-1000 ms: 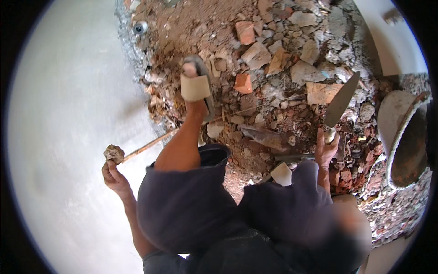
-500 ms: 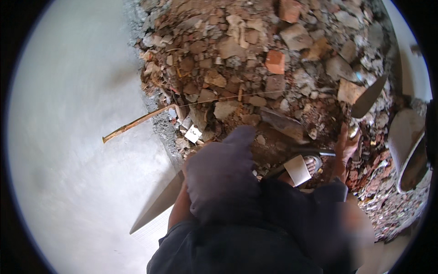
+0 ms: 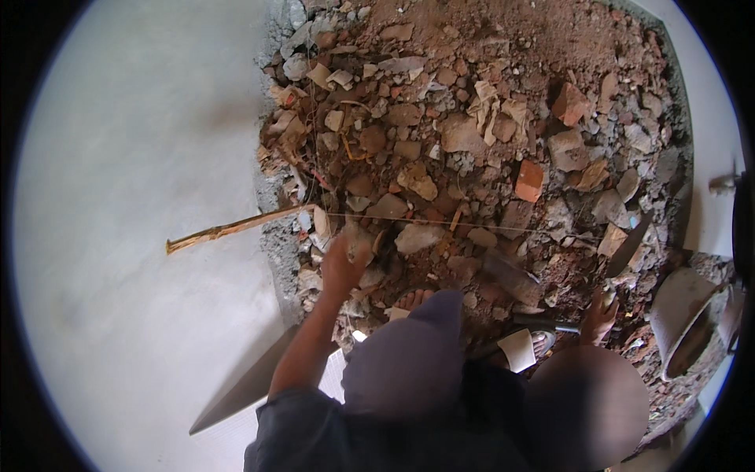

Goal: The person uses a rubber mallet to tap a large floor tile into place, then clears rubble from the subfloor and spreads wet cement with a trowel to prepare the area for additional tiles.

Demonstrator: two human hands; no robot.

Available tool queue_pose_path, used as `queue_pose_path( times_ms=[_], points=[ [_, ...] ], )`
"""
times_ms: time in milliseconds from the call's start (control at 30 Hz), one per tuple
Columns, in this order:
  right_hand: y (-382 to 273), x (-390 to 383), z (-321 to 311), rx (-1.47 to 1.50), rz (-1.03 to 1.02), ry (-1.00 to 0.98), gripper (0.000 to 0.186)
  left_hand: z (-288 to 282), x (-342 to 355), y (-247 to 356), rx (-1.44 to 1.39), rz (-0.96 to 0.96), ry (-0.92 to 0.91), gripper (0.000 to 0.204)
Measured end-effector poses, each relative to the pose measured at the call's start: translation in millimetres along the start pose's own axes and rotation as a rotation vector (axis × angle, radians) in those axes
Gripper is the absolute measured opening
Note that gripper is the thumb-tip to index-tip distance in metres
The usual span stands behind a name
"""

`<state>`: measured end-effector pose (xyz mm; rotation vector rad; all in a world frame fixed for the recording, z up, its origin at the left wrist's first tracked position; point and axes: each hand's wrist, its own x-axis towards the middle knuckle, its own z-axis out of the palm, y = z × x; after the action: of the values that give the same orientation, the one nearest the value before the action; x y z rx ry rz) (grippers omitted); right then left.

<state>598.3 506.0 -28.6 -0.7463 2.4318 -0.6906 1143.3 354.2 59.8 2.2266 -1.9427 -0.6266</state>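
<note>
My left hand (image 3: pixel 344 261) reaches forward onto the rubble beside the bent end of a thin wooden stick (image 3: pixel 236 230). Its fingers look curled against a pale stone, though blur hides what they hold. On the right, my right hand (image 3: pixel 601 315) is closed round the handle of a trowel (image 3: pixel 631 245), whose dark pointed blade points up and away from me over the broken stones. From the stick a taut string (image 3: pixel 440 224) runs rightward across the rubble, a little beyond both hands.
Broken brick and stone (image 3: pixel 464 134) fill the strip between a smooth grey floor (image 3: pixel 141 157) and a pale wall (image 3: pixel 712 212). Left of me is a flat tile-like slab (image 3: pixel 244 381). A tipped pan (image 3: pixel 683 315) lies at right, and a dark rod (image 3: pixel 543 323) by my sandal (image 3: pixel 517 350).
My left hand has come out from behind my grey-clothed leg and stretched forward to the stones by the stick. The right hand keeps the trowel. The whole view has shifted, showing more rubble ahead.
</note>
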Motion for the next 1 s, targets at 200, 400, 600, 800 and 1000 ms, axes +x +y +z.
queue_pose_path(
  times_ms=[200, 400, 600, 800, 1000],
  points=[
    [-129, -8, -38, 0.012, -0.178, -0.393, 0.034, 44, 182, 35, 0.133, 0.214, 0.181, 0.063],
    [-308, 6, 21, -0.277, -0.69, -0.718, 0.038, 70, 180, 21, 0.057, 0.263, 0.315, 0.054],
    [-475, -3, 255, -0.034, -0.625, -0.797, 0.038, 91, 176, 19, -0.023, 0.232, 0.502, 0.046],
    [-490, 33, 324, -0.626, -1.04, -0.462, 0.042, 96, 181, 21, 0.081, 0.196, 0.501, 0.046],
    [-442, 101, 226, -0.263, -0.437, -0.704, 0.049, 95, 185, 21, 0.067, 0.161, 0.439, 0.047]
  ],
)
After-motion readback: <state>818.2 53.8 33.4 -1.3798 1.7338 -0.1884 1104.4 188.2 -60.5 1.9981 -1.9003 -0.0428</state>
